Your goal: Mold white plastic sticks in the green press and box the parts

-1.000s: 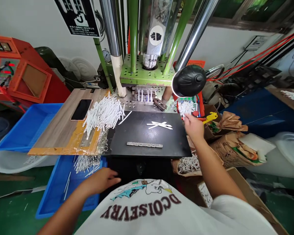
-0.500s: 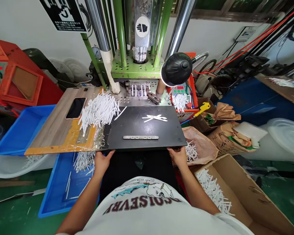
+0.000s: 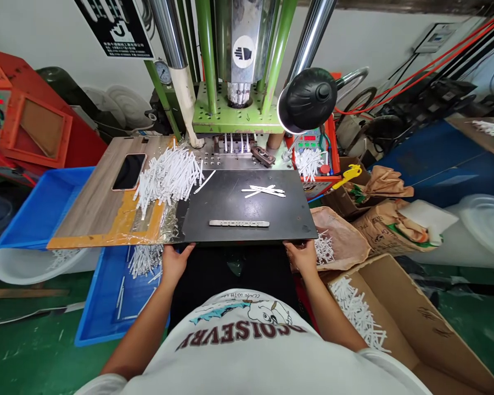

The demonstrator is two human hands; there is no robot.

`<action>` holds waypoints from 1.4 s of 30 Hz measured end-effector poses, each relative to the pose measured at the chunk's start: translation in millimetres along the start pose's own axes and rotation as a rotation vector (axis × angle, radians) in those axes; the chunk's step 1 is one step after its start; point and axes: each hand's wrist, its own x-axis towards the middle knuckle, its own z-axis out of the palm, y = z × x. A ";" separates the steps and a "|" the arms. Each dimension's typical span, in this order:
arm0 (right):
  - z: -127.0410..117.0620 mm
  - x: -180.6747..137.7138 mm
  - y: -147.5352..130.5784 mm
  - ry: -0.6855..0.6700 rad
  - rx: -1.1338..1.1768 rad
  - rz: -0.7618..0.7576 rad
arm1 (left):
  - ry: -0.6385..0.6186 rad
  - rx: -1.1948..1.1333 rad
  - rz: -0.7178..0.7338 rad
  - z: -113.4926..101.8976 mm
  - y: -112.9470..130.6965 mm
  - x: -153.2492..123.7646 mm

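Observation:
My left hand (image 3: 175, 263) is at the front edge of a black board (image 3: 230, 204), its thumb pointing inward and the other fingers hidden beneath. My right hand (image 3: 302, 257) is placed likewise near the board's right corner, fingers also out of sight under the edge. On the board lie a slim grey metal bar with small notches (image 3: 239, 224) and a few white strips (image 3: 265, 191). Behind it is a press with a green plate (image 3: 230, 122). Below this plate, a metal mould (image 3: 234, 145) has several white strips in it.
Left are a heap of white strips (image 3: 168, 176), a phone (image 3: 129, 171) and a blue bin (image 3: 102, 307). A black lamp (image 3: 308, 100) hangs beside the press. At right stand a control box (image 3: 329, 159), a paper-lined container (image 3: 349, 238) and a cardboard box (image 3: 420, 318).
The press's green plate has come down closer to the mould. Both my hands stay at the board's front edge. The whole view has shifted slightly.

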 end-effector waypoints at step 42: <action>74.7 -16.7 -159.8 -0.605 -0.780 -0.694 | -0.174 0.762 0.463 44.8 151.2 122.0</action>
